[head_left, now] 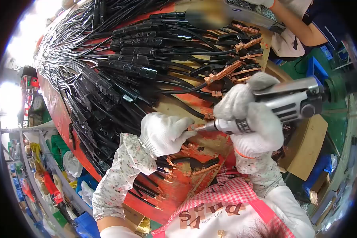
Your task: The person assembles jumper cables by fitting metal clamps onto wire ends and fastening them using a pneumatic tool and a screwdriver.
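My right hand (252,119), in a white knit glove, is wrapped round a silver-grey power screwdriver (291,101) held nearly level. Its narrow tip points left and meets a small copper-coloured end piece (192,127). That piece is pinched between the thumb and fingers of my gloved left hand (164,134); what it belongs to is mostly hidden by the glove. Just below lies a black clamp with copper jaws (204,168), next to several bare copper cable ends (168,166). Copper-jawed clamps (226,72) lie in a row above my right hand.
Black cables and handles (127,69) are heaped over the red worktable (141,202). Another person's arm (293,25) reaches in at the upper right, near a bin of small metal parts (258,14). A cardboard box (307,146) stands at right, shelving (41,158) at left.
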Demonstrator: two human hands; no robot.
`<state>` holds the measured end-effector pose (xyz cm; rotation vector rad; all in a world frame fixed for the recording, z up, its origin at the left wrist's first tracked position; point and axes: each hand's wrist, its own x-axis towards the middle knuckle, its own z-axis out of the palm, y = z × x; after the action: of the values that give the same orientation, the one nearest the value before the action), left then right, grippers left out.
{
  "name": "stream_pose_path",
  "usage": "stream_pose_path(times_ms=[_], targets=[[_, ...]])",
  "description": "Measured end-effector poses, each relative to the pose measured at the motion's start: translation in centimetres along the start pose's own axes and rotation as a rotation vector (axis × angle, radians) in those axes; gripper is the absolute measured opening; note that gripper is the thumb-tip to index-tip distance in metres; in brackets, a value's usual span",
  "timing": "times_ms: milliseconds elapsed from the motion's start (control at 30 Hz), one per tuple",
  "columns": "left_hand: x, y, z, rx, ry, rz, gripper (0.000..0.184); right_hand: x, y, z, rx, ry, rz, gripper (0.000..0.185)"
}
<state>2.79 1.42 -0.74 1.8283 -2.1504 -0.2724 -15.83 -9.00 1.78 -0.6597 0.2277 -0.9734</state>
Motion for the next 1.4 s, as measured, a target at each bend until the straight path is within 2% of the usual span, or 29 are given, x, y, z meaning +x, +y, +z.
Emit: stream_pose_path(times_ms=[33,133,267,300,400,433,900,1100,1167,1200,1300,1400], targets=[[0.0,-0.1,0.0,-0.008,-0.003,0.011,0.023,-0.6,-0.2,0.7,-0.092,0.089,0.036,0.044],[-0.2,-0.3,0.5,-0.011,0.009,0.016,0.025,-0.6,0.3,0.4,-0.134,-0.005,-0.06,0.048],[-0.2,-0.4,0.1,0.009,-0.026,0.05,0.024,-0.7,0.6,1.0,-0.38,-0.031,-0.094,0.041],[-0.1,-0.4,0.1,0.005,-0.022,0.044,0.024,-0.8,0.3,0.7,-0.384,-0.035,-0.088,0.041],[-0.2,-0.5,0.2,-0.008,-0.019,0.048,0.025,-0.9,-1.2,-0.8,-0.315,-0.284,0.116,0.036],[-0.1,-0.4,0.3,-0.005,-0.016,0.026,0.023,-0.9,-1.1,-0.8,-0.314,-0.288,0.123,0.036],[-0.4,-0.8,0.6,-0.067,0.046,0.06,0.024,2.3,1.0,-1.1,-0.296,-0.59,-0.157,0.046],[-0.4,-0.9,0.7,-0.043,0.017,0.046,0.023,3.8,1.4,-0.6,-0.278,-0.742,-0.306,0.051],[-0.4,-0.8,0.6,-0.046,-0.049,0.03,0.022,3.4,1.0,-0.4,-0.209,-0.78,-0.267,0.047],[-0.3,-0.9,0.6,-0.05,-0.047,0.024,0.022,2.6,0.8,-0.7,-0.368,-0.695,-0.371,0.042],[-0.3,-0.8,0.6,-0.09,-0.034,0.038,0.021,2.2,1.0,0.1,-0.525,-0.654,-0.41,0.039],[-0.1,-0.6,0.4,-0.071,-0.054,0.014,0.021,2.0,1.3,0.3,-0.473,-0.609,-0.391,0.037]])
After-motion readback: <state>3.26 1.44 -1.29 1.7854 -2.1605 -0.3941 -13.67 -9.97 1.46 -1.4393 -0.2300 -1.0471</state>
